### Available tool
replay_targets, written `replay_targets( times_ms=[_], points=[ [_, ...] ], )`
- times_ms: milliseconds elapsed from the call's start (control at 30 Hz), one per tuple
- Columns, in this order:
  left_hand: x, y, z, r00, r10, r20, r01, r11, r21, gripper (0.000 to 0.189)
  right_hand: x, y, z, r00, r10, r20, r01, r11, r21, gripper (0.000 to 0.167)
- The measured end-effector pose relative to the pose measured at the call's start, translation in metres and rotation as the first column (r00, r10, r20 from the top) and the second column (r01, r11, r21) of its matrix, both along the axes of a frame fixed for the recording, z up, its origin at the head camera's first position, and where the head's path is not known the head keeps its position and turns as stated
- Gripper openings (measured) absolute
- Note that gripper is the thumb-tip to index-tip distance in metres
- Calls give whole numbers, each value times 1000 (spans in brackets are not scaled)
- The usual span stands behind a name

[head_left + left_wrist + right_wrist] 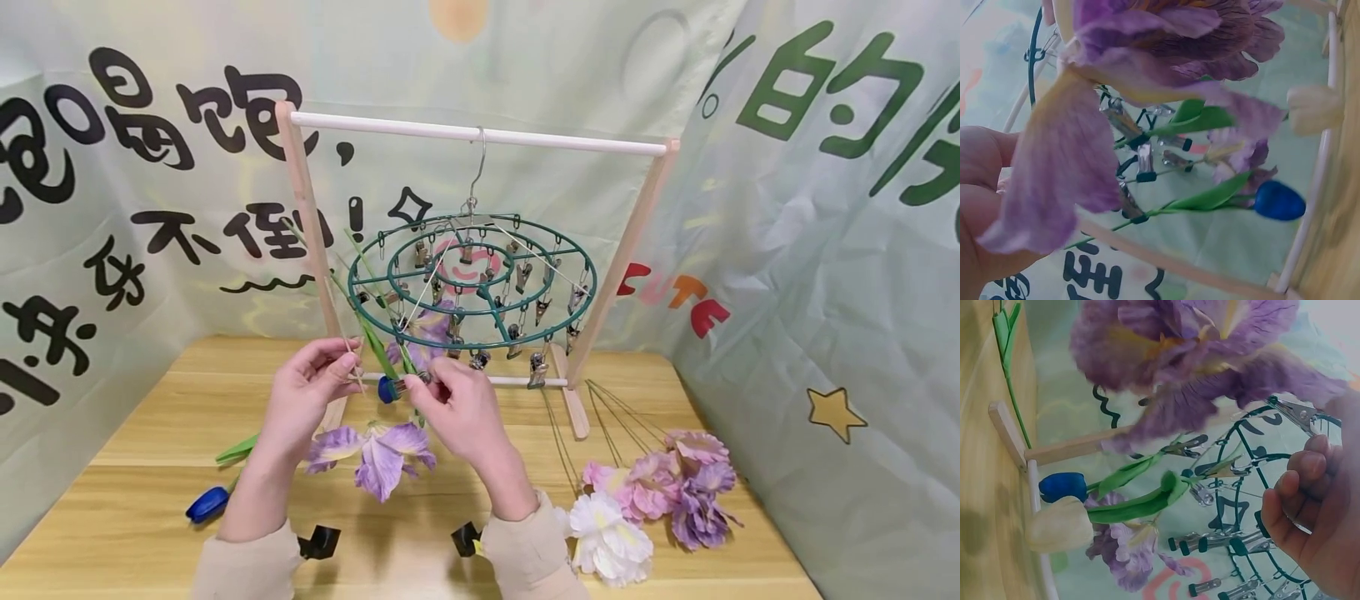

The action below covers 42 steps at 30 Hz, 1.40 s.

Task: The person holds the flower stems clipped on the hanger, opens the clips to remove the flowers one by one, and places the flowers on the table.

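Note:
In the head view my left hand point(318, 383) pinches the thin stem of a purple artificial flower point(382, 458), whose bloom hangs face down below my hands. My right hand point(461, 404) pinches a metal clip point(1297, 415) on the front left of a round green clip hanger point(498, 317). In the right wrist view the clip's tip is close to the flower; whether it grips the stem is hidden. From other clips hang a blue tulip point(1280, 200), a white tulip point(1060, 525) and another purple flower point(1125, 550), upside down.
The hanger hooks onto the white bar point(390, 127) of a wooden stand point(622, 267). A blue tulip point(207, 505) lies at the table's left. Pink and purple flowers point(652, 487) and a white flower point(611, 537) lie at the right. Printed cloth point(825, 250) surrounds the table.

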<state>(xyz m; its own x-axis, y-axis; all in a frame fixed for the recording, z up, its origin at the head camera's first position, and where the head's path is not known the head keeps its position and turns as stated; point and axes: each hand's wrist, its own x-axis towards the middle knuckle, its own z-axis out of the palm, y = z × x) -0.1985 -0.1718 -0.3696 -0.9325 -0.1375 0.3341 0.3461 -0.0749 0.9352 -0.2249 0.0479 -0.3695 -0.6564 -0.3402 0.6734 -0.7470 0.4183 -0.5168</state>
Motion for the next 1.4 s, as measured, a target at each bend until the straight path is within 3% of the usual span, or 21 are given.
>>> replay_targets(
  times_ms=[333, 633, 900, 1400],
  points=[
    [0, -22, 4, 999, 36, -7, -37, 992, -123, 25, -4, 11, 3, 1000, -8, -7, 8, 999, -34, 42],
    [-10, -45, 2, 997, 71, 29, -57, 937, -345, 32, -6, 15, 4, 1000, -5, 7, 5, 999, -36, 43],
    [-23, -69, -3, 986, 67, 155, 14, 883, -469, 40, -6, 16, 5, 1000, -11, 17, 12, 999, -35, 44],
    [-53, -101, -28, 938, 14, 347, 187, 821, -539, 37, -7, 16, 5, 1000, -12, 26, 13, 999, -37, 44]
  ],
)
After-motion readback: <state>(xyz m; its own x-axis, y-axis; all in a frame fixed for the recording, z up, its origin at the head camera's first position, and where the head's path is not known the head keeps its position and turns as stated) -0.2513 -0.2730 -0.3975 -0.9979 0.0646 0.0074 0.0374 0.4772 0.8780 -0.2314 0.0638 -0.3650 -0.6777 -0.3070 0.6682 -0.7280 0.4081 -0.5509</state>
